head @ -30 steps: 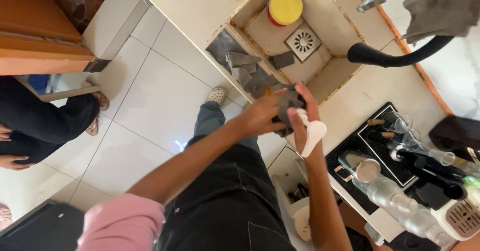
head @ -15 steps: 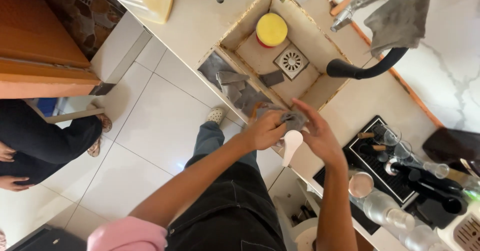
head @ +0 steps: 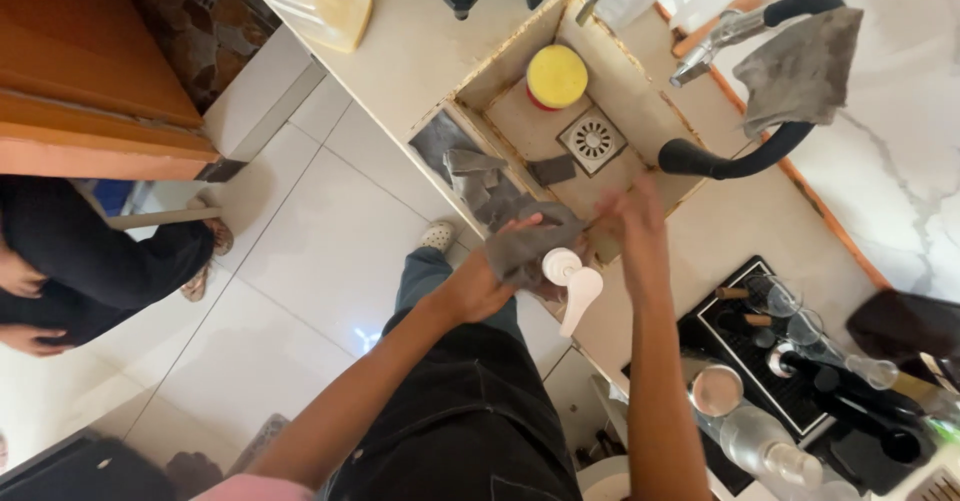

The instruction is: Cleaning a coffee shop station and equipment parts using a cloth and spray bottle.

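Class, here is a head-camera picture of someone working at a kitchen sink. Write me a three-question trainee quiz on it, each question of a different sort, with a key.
1. True or false: the left hand grips a grey cloth.
2. Which thing stands in the sink beside the square drain?
A. a glass
B. a round container with a yellow lid
C. a white scoop
3. Fill in: a grey rag hangs over the black ____ of the tap.

Key
1. True. The fingers are closed on the cloth at the sink's front edge.
2. B. The yellow-lidded container stands next to the drain.
3. Hose.
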